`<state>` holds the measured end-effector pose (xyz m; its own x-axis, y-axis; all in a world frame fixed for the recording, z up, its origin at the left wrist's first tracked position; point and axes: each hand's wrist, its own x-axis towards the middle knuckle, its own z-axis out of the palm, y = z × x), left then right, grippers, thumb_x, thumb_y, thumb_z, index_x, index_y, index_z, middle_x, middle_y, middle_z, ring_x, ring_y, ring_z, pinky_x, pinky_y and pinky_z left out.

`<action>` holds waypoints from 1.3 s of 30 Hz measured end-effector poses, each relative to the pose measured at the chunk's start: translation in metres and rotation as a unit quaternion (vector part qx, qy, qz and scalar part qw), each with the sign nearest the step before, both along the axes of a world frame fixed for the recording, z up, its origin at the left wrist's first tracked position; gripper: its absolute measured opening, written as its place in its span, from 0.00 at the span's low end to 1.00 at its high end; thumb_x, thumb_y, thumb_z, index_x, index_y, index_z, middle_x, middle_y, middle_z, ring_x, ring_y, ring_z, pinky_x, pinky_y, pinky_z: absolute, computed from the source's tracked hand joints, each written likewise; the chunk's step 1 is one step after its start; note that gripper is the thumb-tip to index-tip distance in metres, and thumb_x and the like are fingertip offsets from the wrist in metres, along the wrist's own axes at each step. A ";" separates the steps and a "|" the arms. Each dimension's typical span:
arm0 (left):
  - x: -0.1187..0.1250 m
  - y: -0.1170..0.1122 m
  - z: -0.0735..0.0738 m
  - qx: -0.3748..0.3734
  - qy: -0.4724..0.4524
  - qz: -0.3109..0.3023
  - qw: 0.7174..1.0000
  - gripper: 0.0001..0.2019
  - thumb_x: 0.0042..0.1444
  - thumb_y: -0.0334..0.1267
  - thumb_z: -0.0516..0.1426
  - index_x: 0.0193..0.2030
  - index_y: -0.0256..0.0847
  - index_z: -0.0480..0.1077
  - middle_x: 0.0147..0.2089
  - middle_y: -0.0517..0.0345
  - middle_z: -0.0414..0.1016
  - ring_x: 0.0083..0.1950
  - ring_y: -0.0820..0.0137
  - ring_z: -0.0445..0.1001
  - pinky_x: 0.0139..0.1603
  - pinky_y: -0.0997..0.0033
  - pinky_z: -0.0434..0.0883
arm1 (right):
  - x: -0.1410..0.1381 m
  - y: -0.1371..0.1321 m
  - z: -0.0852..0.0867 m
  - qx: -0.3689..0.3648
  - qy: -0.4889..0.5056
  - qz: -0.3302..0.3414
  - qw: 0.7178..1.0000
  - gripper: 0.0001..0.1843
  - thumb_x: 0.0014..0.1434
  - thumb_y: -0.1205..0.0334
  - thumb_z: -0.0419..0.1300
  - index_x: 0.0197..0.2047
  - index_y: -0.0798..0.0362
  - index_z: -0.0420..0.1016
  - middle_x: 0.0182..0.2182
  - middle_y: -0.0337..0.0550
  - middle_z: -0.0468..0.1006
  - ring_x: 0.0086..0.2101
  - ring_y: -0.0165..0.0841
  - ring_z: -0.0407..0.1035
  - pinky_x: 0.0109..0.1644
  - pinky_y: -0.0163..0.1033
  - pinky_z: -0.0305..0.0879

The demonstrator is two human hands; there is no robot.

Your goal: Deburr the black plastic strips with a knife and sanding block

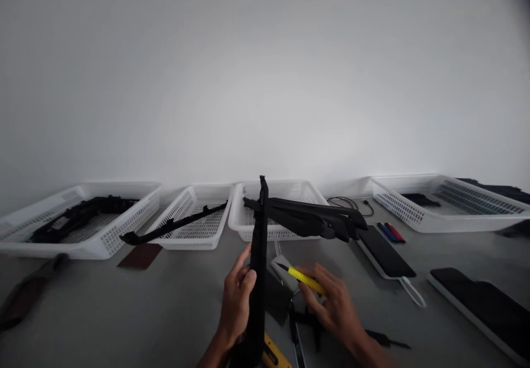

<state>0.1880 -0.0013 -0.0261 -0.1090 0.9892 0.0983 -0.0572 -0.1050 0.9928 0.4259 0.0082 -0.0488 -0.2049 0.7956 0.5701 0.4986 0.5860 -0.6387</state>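
Our left hand [237,296] wraps its fingers around a long black plastic strip [260,230], held upright. Our right hand [335,304] pinches a yellow-handled tool [305,279] above the grey worktop [165,307].

The long black plastic strip [259,246] in the left hand [237,301] looks matt and smooth, with no shine. The slim yellow plastic tool [306,280] in the right hand [336,307] has a brighter, faintly glossy body; the material of its dark tip cannot be told. The white plastic mesh basket [238,213] behind them has perforated, satin walls. The black moulded plastic arms [314,219] lying across it show a dull sheen. The grey table [174,313] is smooth and matt. The flat black white-edged slab [386,253] has a glossy, glass-like face. The reddish-brown flat patch [141,256] looks matt; leather or card, unclear.
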 end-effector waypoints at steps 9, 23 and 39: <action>-0.002 0.007 -0.002 0.029 0.036 0.017 0.999 0.31 0.69 0.60 0.56 0.70 0.42 0.75 0.72 0.45 0.76 0.76 0.48 0.68 0.79 0.48 0.60 | 0.010 0.000 0.006 -0.039 -0.053 0.041 0.997 0.12 0.70 0.57 0.62 0.50 0.45 0.86 0.35 0.43 0.85 0.36 0.41 0.81 0.38 0.39 0.76; -0.004 0.011 -0.003 0.022 0.018 0.050 0.998 0.31 0.69 0.61 0.56 0.68 0.43 0.77 0.72 0.46 0.76 0.77 0.48 0.68 0.76 0.50 0.65 | 0.008 -0.005 0.015 -0.090 -0.044 0.105 0.989 0.09 0.67 0.63 0.61 0.46 0.47 0.84 0.35 0.41 0.85 0.33 0.38 0.79 0.37 0.39 0.70; -0.001 0.014 -0.009 0.013 0.000 0.067 0.998 0.32 0.69 0.63 0.55 0.67 0.42 0.77 0.73 0.46 0.75 0.78 0.51 0.65 0.79 0.52 0.60 | 0.005 -0.007 0.020 -0.115 -0.024 0.136 0.984 0.11 0.72 0.58 0.58 0.47 0.48 0.83 0.36 0.43 0.84 0.34 0.37 0.78 0.38 0.38 0.70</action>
<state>0.1868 0.0125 -0.0354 -0.2408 0.9627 0.1229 -0.0412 -0.1367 0.9898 0.4309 0.0009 -0.0284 -0.4506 0.8144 0.3658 0.3763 0.5448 -0.7494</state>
